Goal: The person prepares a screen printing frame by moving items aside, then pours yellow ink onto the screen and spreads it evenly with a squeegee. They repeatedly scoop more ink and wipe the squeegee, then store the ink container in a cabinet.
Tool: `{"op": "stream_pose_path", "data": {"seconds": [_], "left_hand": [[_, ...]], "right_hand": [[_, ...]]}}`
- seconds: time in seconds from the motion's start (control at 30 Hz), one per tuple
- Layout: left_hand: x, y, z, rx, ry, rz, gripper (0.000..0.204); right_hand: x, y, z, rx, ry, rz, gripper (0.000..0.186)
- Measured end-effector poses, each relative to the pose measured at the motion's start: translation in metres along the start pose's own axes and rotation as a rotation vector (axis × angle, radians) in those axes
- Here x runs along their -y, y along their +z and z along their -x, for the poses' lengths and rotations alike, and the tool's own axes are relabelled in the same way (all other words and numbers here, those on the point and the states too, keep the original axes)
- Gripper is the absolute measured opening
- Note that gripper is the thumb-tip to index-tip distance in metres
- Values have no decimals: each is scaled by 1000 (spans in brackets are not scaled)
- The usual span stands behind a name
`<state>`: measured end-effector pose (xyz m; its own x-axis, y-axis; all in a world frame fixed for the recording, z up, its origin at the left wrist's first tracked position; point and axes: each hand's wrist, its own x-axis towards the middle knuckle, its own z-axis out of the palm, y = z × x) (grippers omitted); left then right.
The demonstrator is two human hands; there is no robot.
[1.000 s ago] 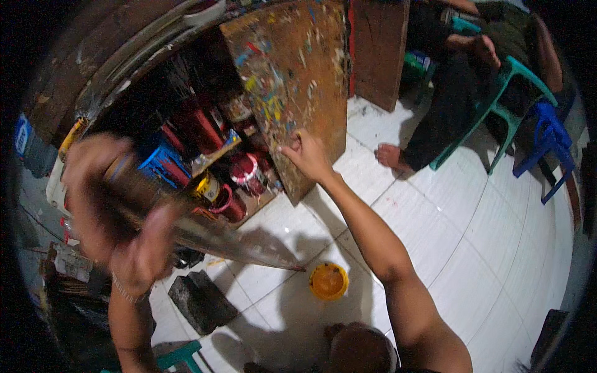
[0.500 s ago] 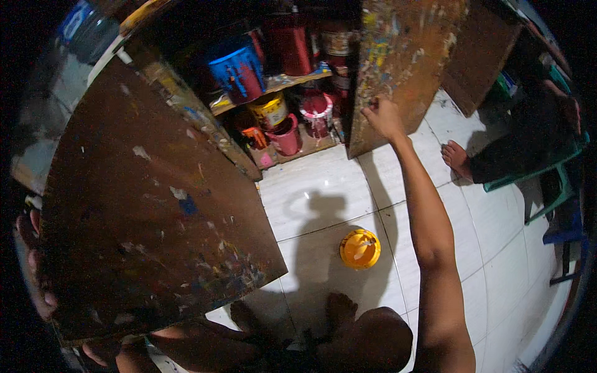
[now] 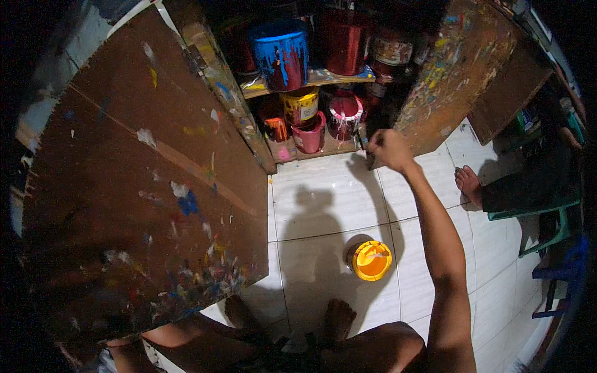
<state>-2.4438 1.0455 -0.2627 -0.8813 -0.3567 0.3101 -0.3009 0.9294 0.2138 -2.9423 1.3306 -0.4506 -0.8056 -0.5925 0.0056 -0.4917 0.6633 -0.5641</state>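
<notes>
My right hand (image 3: 390, 150) reaches forward, its fingers curled at the free edge of the paint-smeared right cabinet door (image 3: 457, 68). My left hand is not visible. A large brown left cabinet door (image 3: 143, 186), speckled with paint, stands swung out towards me. Between the doors, a blue-dripped bucket (image 3: 281, 59) and a dark red bucket (image 3: 347, 46) sit on the upper shelf (image 3: 329, 78). Below are a yellow paint can (image 3: 301, 105) above a pink bucket (image 3: 309, 138), an orange-stained can (image 3: 275, 127) and a white-rimmed bucket (image 3: 345, 118).
A yellow paint tub (image 3: 371, 260) with paint inside stands on the white tiled floor (image 3: 329, 211), in front of my feet. At right, another person's bare foot (image 3: 468, 183) rests beside a green plastic stool (image 3: 541, 214). A blue stool (image 3: 559, 273) is nearer.
The right door has swung further open with my right hand at its edge. My view has shifted, and fingers seen at the far left by the left door no longer show.
</notes>
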Motion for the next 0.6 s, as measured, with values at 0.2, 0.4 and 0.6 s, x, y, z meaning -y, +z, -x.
{"op": "stream_pose_path", "data": {"seconds": [0.2,0.4,0.6], "left_hand": [[19,12,-3,17,-38,23,62],[34,24,-11,31,-71,29,64],[43,36,-18,48,-87,44,66]], "right_hand": [[57,89,-84,-110,-300,-371,99],[91,146,-142,-461,-179,-612,96],[113,144,-138,-553,-31,-601,77]]}}
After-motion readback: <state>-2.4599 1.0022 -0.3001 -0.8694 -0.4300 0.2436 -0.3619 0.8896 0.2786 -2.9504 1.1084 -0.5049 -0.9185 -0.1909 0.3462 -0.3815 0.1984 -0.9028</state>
